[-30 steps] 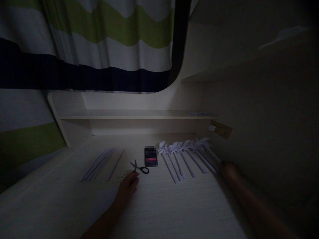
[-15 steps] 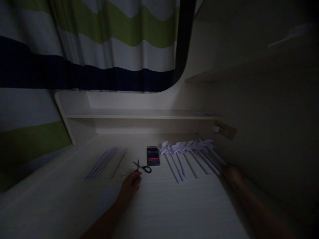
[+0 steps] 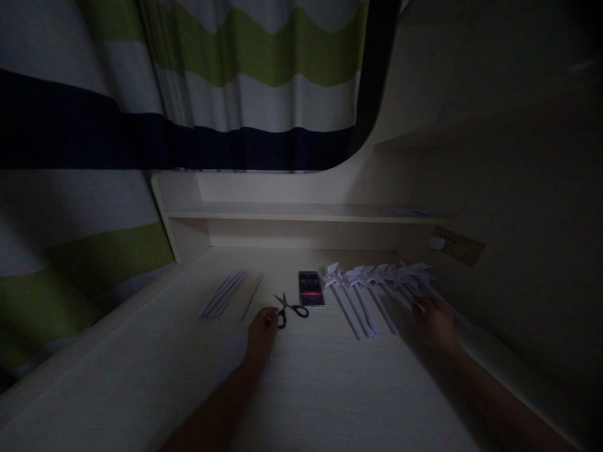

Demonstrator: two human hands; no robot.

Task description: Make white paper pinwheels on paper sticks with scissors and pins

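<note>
The scene is dim. My left hand (image 3: 262,331) rests on the pale desk (image 3: 301,389), its fingertips touching the black handles of a small pair of scissors (image 3: 291,308). My right hand (image 3: 436,324) lies on the lower ends of a row of several white paper pinwheels on sticks (image 3: 377,287). A small dark box with a pink stripe (image 3: 311,289) stands between the scissors and the pinwheels. Whether either hand grips anything is hard to make out.
Several thin paper strips (image 3: 230,292) lie left of the scissors. A low shelf (image 3: 301,213) runs along the back. A wall socket (image 3: 455,245) is at the right wall. A striped curtain (image 3: 188,81) hangs above and to the left.
The view has swung left, shifting everything right in frame. My left hand has reached the scissors' handles. My right hand moved up onto the pinwheel sticks.
</note>
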